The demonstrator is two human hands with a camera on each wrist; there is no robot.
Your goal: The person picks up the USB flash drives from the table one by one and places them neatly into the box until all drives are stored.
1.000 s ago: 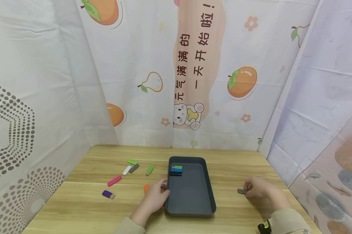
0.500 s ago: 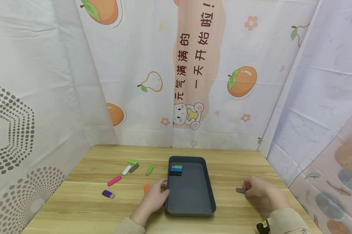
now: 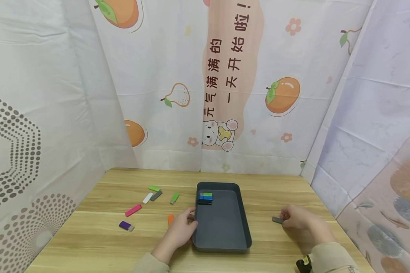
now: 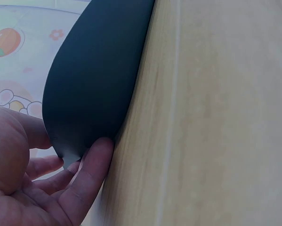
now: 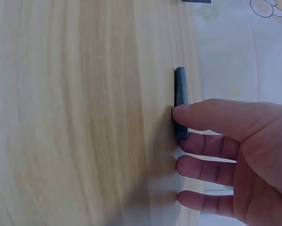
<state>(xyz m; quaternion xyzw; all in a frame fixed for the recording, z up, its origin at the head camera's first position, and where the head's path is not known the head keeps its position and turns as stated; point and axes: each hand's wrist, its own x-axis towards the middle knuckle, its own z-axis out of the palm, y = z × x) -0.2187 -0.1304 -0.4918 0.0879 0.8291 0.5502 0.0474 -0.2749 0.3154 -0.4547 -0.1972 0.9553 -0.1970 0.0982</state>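
Observation:
A dark grey USB stick [image 3: 277, 220] lies at the table's right, its near end pinched by my right hand [image 3: 298, 218]. In the right wrist view the thumb presses on the stick [image 5: 180, 89] and the fingertips touch the wood beside it. My left hand [image 3: 182, 229] grips the left side of a dark grey tray [image 3: 222, 250]. In the left wrist view its thumb and fingers are about the tray's wall [image 4: 93, 70]. Inside the tray's far left corner sit a green USB stick [image 3: 207, 194], a blue one [image 3: 205, 198] and a black one [image 3: 205, 202].
Left of the tray lie several USB sticks: orange [image 3: 170, 219], green [image 3: 174, 198], another green [image 3: 154, 188], grey [image 3: 156, 195], white [image 3: 147, 198], pink [image 3: 133, 210] and purple [image 3: 125, 226]. Printed curtains [image 3: 164, 144] border the wooden table [image 3: 89, 246] at the back and sides.
My right hand has slid a little left toward the tray, and the grey USB stick has moved with it. The left hand and the tray have stayed in place.

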